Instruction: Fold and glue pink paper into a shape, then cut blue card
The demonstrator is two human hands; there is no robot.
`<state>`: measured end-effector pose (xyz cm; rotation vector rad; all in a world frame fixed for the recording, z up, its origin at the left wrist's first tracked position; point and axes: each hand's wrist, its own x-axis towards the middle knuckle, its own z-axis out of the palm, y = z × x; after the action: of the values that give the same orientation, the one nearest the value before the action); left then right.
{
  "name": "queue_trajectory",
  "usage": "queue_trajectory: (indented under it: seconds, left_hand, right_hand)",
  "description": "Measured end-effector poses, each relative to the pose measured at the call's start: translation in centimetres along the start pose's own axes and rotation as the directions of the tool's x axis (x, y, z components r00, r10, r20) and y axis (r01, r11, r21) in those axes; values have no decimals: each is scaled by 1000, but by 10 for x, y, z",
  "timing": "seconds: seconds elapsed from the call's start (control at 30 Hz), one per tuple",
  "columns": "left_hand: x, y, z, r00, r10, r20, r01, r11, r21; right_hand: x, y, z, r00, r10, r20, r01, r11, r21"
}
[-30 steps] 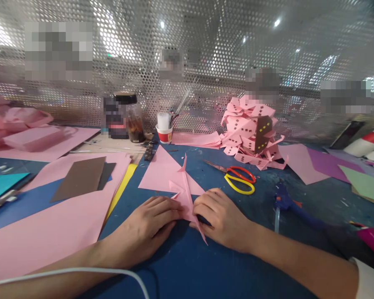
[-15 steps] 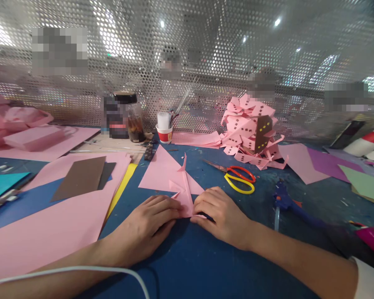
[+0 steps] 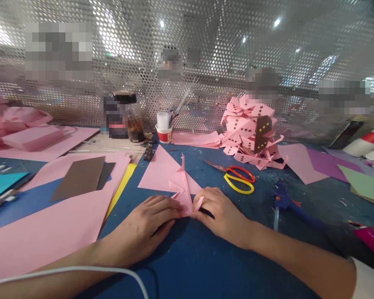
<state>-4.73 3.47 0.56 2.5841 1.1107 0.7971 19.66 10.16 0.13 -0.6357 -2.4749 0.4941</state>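
On the blue surface point(image 3: 187, 259), the right hand point(image 3: 220, 216) pinches folded pink paper point(image 3: 185, 199); the left hand point(image 3: 151, 224) presses it, grip unclear.

Bare left hand point(image 3: 149, 224), bare right hand point(image 3: 222, 218), bare forearms point(image 3: 283, 246), white right sleeve point(image 3: 366, 280), white cable point(image 3: 90, 268) across left forearm

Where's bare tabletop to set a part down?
Biggest patch: blue tabletop nearest the wearer, bordered by the left hand, right hand and folded pink paper. Smaller: between the scissors and glue gun. Crowded: left side, layered with pink sheets; back, around the cup, jar and pink paper pile.
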Motion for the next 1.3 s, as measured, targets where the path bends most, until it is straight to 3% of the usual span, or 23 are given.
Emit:
queue_trajectory:
  seconds: [0.23,0.47,1.3]
  left_hand:
    - [-2,-3,2,1000,9,-7,-9,1000,16]
    - [0,-2,1,1000,12,-18,-12,1000,16]
    - [-1,-2,1,1000,7,-2,-7,1000,17]
  right_hand:
    - [3,-4,-3,995,96,30,-98,995,38]
    - [4,-6,-2,986,162,45,-160,987,-32]
    - [7,-3,6,977,212,-17,-212,977,25]
